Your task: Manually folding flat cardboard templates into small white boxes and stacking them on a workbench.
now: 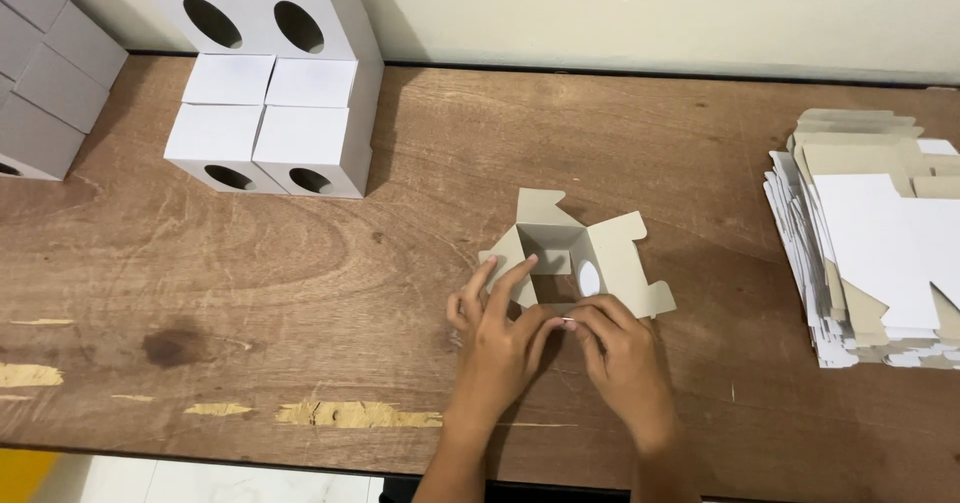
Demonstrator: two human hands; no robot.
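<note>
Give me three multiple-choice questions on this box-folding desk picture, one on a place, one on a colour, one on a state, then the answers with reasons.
1. Where is the stack of flat blanks?
A. at the table's right edge
B. beside the finished boxes
C. under the hands

2. What colour are the finished boxes outside?
A. brown
B. white
C. black

3. What state is the box at the hands?
A. fully closed
C. still flat
B. partly folded, flaps open

Answers: 1 A, the blanks lie far right on the table. 2 B, the stacked boxes at upper left show white faces with oval holes. 3 B, its walls stand up while flaps spread outward, with the left hand and right hand pressing its near side.
</note>
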